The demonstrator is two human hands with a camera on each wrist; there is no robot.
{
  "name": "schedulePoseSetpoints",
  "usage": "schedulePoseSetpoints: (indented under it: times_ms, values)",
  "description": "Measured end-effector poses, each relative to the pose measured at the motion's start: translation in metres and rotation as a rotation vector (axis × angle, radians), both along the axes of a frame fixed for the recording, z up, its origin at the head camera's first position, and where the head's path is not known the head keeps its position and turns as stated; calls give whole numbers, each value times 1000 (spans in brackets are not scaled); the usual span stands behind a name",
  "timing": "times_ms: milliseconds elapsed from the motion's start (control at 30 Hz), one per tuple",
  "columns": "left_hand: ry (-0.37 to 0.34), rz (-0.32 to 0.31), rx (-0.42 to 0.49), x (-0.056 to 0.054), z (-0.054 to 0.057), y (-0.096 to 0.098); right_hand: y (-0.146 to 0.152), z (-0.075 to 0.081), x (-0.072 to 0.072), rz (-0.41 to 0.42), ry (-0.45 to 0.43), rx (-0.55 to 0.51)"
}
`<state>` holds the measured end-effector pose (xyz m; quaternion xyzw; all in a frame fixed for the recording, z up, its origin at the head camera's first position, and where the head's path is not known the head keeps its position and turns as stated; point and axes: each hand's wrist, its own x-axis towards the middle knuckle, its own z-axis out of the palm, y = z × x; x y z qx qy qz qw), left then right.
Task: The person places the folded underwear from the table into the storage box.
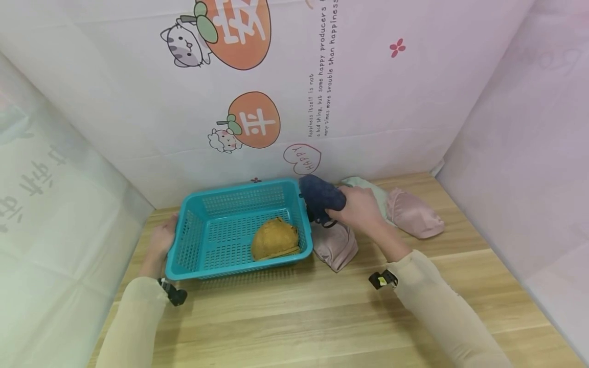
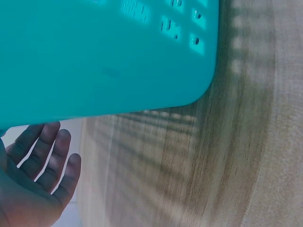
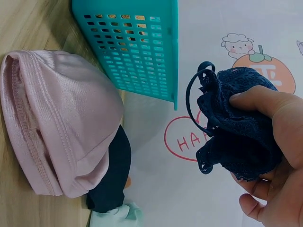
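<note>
A navy lace bra (image 3: pixel 241 118), folded into a cup shape with a thin strap looping out, is gripped in my right hand (image 1: pixel 361 207) between thumb and fingers. It is above the right rim of a turquoise basket (image 1: pixel 239 268). Inside the basket, toward the right, lies a mustard-yellow folded bra (image 1: pixel 275 239). My left hand (image 2: pixel 40 175) is at the basket's left side, fingers spread and fairly straight; its thumb is mostly hidden. Below my right hand sits a pink satin bra (image 3: pixel 71 123) on the table, beside the basket.
Further right lie another pink folded bra (image 1: pixel 416 213) and a pale green one (image 1: pixel 368 190), partly behind my right hand. A dark piece of fabric (image 3: pixel 113 175) shows behind the near pink bra. Printed cloth walls (image 1: pixel 368 102) surround the wooden table (image 1: pixel 294 317).
</note>
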<state>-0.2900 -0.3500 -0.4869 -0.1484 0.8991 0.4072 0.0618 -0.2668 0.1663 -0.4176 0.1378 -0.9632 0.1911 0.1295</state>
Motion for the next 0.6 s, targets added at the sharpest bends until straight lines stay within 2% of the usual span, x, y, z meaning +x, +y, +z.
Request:
schedulePoseSetpoints:
  times_ms: [600]
  values:
    - [30, -4, -23, 1, 2, 0, -11, 4, -4, -6, 0, -31]
